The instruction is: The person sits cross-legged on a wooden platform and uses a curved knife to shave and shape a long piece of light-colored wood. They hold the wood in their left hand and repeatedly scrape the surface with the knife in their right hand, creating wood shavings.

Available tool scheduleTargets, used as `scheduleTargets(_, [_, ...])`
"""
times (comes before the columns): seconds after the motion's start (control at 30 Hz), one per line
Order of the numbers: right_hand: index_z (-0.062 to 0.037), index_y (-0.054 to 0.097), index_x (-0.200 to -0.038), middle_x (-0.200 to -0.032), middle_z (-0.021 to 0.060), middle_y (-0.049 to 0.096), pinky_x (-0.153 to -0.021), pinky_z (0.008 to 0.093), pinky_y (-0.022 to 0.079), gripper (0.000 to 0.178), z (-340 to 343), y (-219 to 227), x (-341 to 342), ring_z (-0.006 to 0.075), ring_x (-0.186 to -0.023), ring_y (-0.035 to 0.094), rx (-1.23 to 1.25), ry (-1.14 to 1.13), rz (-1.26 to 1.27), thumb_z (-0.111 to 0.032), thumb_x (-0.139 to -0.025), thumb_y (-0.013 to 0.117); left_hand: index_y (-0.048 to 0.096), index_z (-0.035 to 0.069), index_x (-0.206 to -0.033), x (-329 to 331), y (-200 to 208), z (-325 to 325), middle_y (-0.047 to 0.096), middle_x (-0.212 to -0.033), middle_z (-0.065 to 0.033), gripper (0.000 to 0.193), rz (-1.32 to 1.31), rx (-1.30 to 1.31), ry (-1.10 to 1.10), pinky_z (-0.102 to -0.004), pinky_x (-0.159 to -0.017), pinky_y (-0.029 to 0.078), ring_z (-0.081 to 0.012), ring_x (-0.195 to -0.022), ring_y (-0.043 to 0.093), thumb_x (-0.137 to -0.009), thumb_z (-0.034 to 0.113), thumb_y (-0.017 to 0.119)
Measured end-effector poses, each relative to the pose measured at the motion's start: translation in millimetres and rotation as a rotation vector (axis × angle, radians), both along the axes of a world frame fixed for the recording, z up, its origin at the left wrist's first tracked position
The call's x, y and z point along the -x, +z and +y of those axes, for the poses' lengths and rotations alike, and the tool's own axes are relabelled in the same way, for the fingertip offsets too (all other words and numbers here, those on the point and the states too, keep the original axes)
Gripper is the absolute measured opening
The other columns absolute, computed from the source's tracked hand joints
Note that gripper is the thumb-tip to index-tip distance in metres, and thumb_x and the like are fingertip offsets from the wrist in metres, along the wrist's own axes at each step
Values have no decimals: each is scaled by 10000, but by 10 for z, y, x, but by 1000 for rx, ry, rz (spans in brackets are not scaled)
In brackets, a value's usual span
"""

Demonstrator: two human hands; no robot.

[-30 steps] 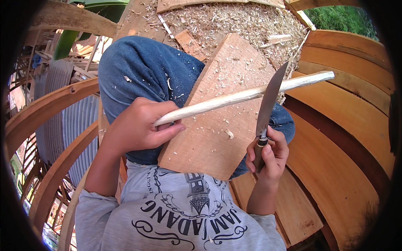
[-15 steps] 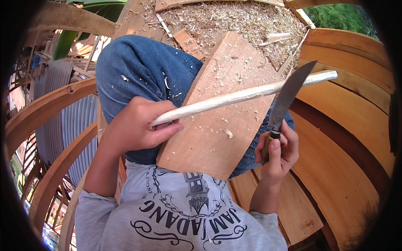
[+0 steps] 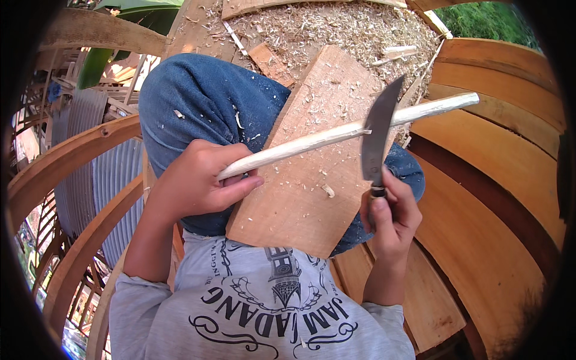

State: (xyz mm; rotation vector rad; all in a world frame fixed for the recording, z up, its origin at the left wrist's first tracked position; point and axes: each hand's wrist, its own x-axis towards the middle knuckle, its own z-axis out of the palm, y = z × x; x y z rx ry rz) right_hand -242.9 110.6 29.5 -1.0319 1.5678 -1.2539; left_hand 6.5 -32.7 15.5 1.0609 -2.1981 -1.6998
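Note:
A pale, peeled wooden stick [image 3: 312, 140] slants up to the right across a flat board [image 3: 300, 204] on my lap. My left hand [image 3: 207, 177] is closed around its near left end, with the thumb below and fingers partly hidden. In my right hand [image 3: 393, 216] is a knife [image 3: 377, 138], gripped by its dark handle, the broad blade pointing up. The blade crosses in front of the stick right of its middle. A small shaving [image 3: 367, 131] sits at the blade's left edge, against the stick. Loose shavings lie on the board.
Wood shavings [image 3: 324, 30] thickly cover the planks beyond my knees, with a short wood offcut [image 3: 271, 63] and thin slivers among them. Curved slats [image 3: 480, 204] rise at the right. Wooden rails [image 3: 90, 147] bend along the left, with corrugated sheets [image 3: 117, 192] beyond.
The knife has moved left along the stick with my right hand, its blade now more upright. A small shaving shows at its edge. My left hand keeps its hold.

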Motion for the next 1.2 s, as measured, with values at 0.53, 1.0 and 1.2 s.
scheduleTargets(0.53, [-28, 450, -1288, -623, 79, 520, -386, 179, 304, 375, -64, 59, 16, 68, -434, 420, -4, -122, -58, -162, -939, 480, 613, 22, -715, 34, -52, 28, 540, -540, -65, 102, 37, 50, 30, -258, -441, 371, -132, -440, 509, -707, 62, 706])
scheduleTargets(1.0, [-11, 446, -1293, -662, 55, 537, -439, 194, 332, 380, -10, -33, 7, 57, -464, 423, 7, 32, 52, -45, -915, 479, 620, 22, -742, 31, -17, 19, 571, -566, -108, 121, -22, 41, 3, -305, -457, 410, -225, -475, 573, -744, 108, 704])
scheduleTargets(1.2, [29, 478, -1255, -787, 100, 605, -494, 194, 410, 362, 16, 13, -77, 86, -560, 520, -153, 163, 51, -36, -901, 512, 623, 18, -749, 48, -4, 17, 573, -574, -121, 121, -34, 51, 14, -308, -456, 413, -235, -474, 574, -741, 105, 706])
